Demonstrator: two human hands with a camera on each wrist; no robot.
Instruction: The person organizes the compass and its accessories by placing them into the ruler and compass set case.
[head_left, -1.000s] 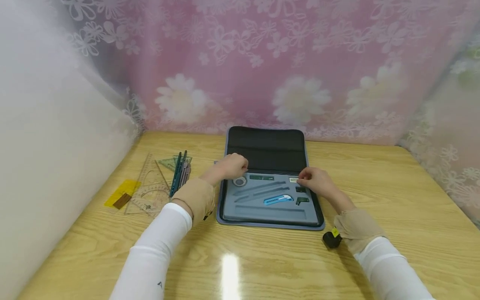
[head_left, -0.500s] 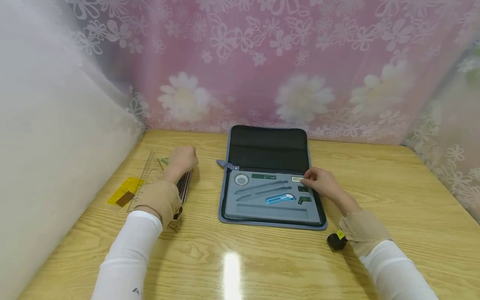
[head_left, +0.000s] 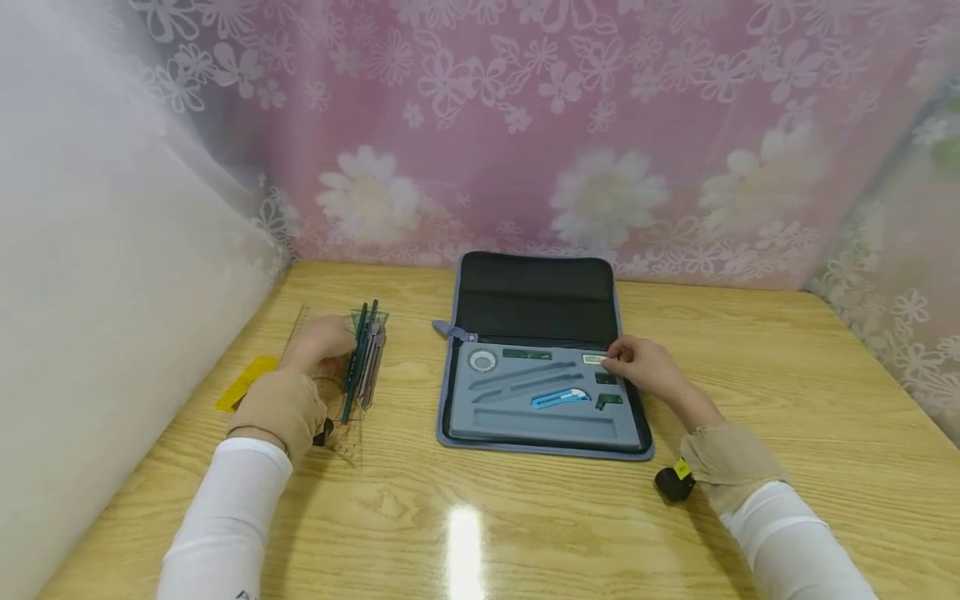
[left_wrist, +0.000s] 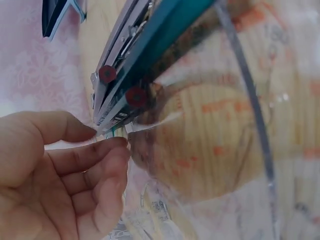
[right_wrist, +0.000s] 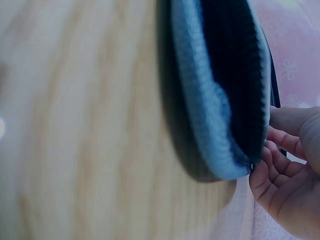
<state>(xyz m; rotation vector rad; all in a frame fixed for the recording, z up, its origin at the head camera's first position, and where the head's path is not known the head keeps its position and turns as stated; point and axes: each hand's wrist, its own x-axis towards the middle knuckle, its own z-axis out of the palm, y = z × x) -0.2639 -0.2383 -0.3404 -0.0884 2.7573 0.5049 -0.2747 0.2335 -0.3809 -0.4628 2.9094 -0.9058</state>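
Note:
My left hand (head_left: 318, 340) is over clear set squares (head_left: 347, 446), just left of two dark green pencils (head_left: 356, 367) and a pair of mauve compasses (head_left: 372, 367). Up close in the left wrist view, its thumb and forefinger are close together with a small gap, near the pencils' ends; other fingers curl loosely. My right hand (head_left: 637, 362) has thumb and forefinger at a small white block (head_left: 592, 359) in the foam tray (head_left: 540, 434) of an open zip case (head_left: 534, 300). The case edge (right_wrist: 200, 115) hides those fingertips in the right wrist view; I cannot tell whether they pinch.
The foam tray holds a blue utility knife (head_left: 558, 398), a white tape roll (head_left: 482, 360) and small dark green pieces (head_left: 527, 354). A yellow plastic sheet (head_left: 247, 380) lies far left. A small black thing with a yellow label (head_left: 675, 482) sits by the right wrist.
My left hand has moved left from above the case, past the pencils, to the set squares, uncovering the tape roll and zip tab. My right hand stays at the white block.

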